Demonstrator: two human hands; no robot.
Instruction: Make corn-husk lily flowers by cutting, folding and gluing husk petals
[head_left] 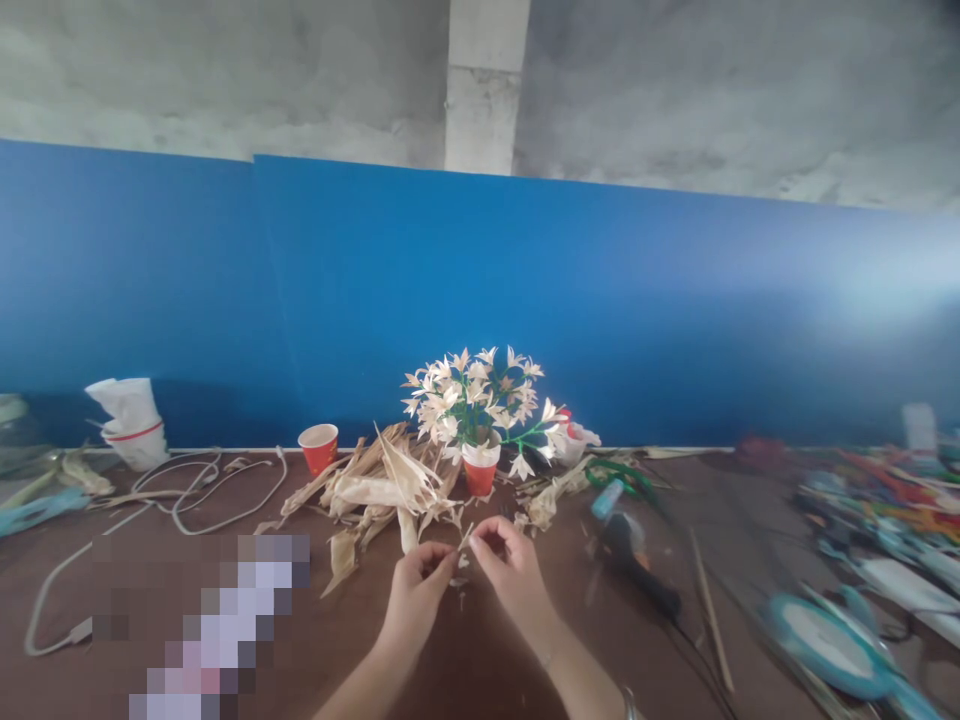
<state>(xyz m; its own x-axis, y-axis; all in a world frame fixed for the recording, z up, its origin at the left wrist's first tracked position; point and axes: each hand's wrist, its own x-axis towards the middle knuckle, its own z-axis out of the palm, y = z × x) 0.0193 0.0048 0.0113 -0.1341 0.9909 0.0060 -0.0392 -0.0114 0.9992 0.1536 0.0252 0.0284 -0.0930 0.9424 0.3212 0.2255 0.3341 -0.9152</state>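
Note:
My left hand (421, 582) and my right hand (513, 568) meet above the brown table, thumbs and fingers pinched. Between their fingertips is a thin, pale strip of husk (466, 537), small and partly hidden by the fingers. Just beyond them stands a red and white paper cup (481, 474) holding a bunch of cream-coloured flowers (472, 392) on green stems. One stem leans out to the right. Left of the cup lies a heap of dried corn husks (382, 490). A few tiny pale scraps lie under my hands.
An orange-red paper cup (319, 455) stands behind the husks, near a white cable (187, 510). At far left is a white cup (136, 443) stuffed with white material. To the right lie a black corded tool (637, 565), a thin stick (710, 610) and a blue tape roll (825, 640).

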